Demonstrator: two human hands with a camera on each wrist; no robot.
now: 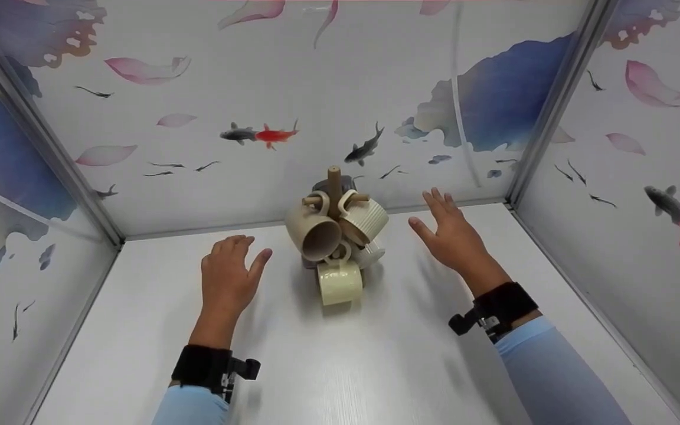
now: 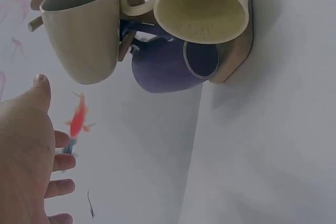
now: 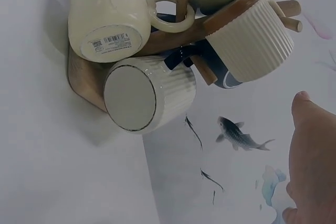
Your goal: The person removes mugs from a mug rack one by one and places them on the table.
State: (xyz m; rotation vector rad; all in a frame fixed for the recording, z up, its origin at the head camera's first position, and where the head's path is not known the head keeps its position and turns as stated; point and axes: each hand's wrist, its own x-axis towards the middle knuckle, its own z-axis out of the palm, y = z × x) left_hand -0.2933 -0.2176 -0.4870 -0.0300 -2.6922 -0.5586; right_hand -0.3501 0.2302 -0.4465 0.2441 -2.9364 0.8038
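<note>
A wooden mug tree (image 1: 333, 180) stands near the back wall, hung with several mugs. On its left arm is a beige mug (image 1: 297, 229), mouth toward me; a ribbed cream mug (image 1: 370, 217) hangs on the right. Lowest in front is a pale yellow mug (image 1: 341, 285). A ribbed white mug (image 3: 176, 93) sits low on the right, and a purple-blue mug (image 2: 163, 66) low on the left. My left hand (image 1: 229, 277) is held apart from the mugs on their left, fingers relaxed. My right hand (image 1: 455, 239), fingers extended, is apart on their right. Both hold nothing.
The white tabletop (image 1: 316, 378) runs under the tree's wooden base (image 2: 239, 48). Panels printed with fish and petals enclose the back and sides, joined by metal corner posts (image 1: 558, 106). Black straps (image 1: 201, 366) with small cameras are on both wrists.
</note>
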